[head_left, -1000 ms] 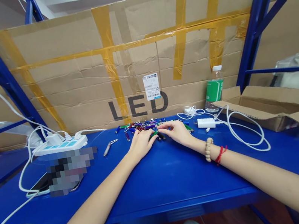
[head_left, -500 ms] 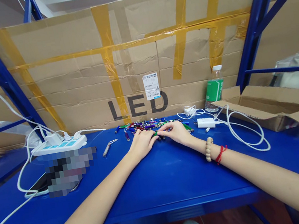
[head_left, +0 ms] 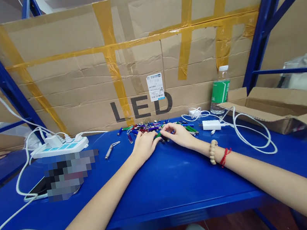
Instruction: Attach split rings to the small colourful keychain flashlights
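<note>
My left hand (head_left: pixel 146 144) is closed around a small green metal tube (head_left: pixel 158 135) whose end shows past the fingertips. My right hand (head_left: pixel 177 134) is pinched at that end of the green tube, with thumb and forefinger together; the fingers partly hide the contact. Behind and under both hands spreads a pile of small coloured metal tubes (head_left: pixel 143 127), blue, green, red and purple, some with shiny metal ends. A silver tube with a wire clip (head_left: pixel 109 151) lies apart, left of my left hand.
On the blue shelf (head_left: pixel 166 191) a white power strip (head_left: pixel 61 147) and a partly blurred phone (head_left: pixel 37 186) lie left. To the right are a white charger (head_left: pixel 211 125) with cable, a green-labelled bottle (head_left: pixel 220 92) and an open cardboard box (head_left: pixel 276 110). A cardboard sheet (head_left: pixel 78 88) stands behind.
The hands stay at the same spot over the pile. My right fingers have curled and shifted slightly at the green tube's end. The view has tilted a little.
</note>
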The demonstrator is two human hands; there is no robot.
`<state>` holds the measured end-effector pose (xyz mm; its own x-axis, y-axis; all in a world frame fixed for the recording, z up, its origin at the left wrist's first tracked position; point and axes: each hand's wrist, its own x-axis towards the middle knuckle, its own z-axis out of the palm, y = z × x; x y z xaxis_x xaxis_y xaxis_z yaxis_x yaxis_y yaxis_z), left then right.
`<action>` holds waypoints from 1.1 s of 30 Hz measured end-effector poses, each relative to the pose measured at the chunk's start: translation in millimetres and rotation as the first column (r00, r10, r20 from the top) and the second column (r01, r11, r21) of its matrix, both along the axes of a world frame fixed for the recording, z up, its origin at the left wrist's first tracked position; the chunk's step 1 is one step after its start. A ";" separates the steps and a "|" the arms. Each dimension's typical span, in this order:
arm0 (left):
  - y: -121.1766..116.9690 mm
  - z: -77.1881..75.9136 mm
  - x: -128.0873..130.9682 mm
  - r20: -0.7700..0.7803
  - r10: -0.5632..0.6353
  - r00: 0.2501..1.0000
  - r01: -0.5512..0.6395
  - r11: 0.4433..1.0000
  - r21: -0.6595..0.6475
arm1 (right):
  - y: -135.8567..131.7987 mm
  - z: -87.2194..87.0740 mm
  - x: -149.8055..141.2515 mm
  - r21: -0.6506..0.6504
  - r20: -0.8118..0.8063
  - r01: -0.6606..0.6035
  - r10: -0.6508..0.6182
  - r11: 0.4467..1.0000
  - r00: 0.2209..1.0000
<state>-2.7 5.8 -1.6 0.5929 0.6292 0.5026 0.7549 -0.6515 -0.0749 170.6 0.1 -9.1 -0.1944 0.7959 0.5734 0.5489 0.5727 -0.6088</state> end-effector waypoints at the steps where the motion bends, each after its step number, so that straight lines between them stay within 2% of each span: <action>1: 0.6 0.0 -0.4 0.012 0.008 1.000 -0.008 1.000 -0.006 | 1.0 -0.2 1.0 0.005 -0.005 0.025 -0.024 1.000 1.000; 4: 1.1 0.5 -1.8 0.031 0.015 0.999 -0.013 0.999 -0.034 | 5.8 -2.3 6.6 0.059 0.124 0.112 -0.119 0.992 0.985; 7: 0.6 0.9 -2.0 0.033 0.010 0.999 -0.009 0.999 -0.053 | 11.6 -6.0 11.2 0.141 0.369 0.200 -0.239 0.970 0.898; 10: 0.3 0.3 -1.2 0.036 -0.009 0.999 0.011 0.999 -0.051 | 17.1 -9.1 11.1 0.171 0.491 0.234 -0.289 0.957 0.822; 14: 0.2 -0.3 -0.3 0.036 -0.018 0.999 0.021 0.998 -0.058 | 21.6 -11.6 9.2 0.192 0.554 0.244 -0.310 0.951 0.773; 19: 0.7 0.0 -0.9 0.035 -0.013 0.999 0.015 0.998 -0.067 | 21.7 -12.4 9.9 0.146 0.616 0.289 -0.315 0.946 0.722; 23: 1.8 -0.1 -1.7 0.040 -0.008 0.999 0.011 0.997 -0.072 | 20.4 -11.9 9.8 0.110 0.621 0.303 -0.303 0.947 0.723; 33: 0.1 2.1 -1.0 0.050 -0.009 0.999 0.013 0.996 -0.085 | 20.0 -9.7 8.2 0.149 0.662 0.305 -0.324 0.941 0.676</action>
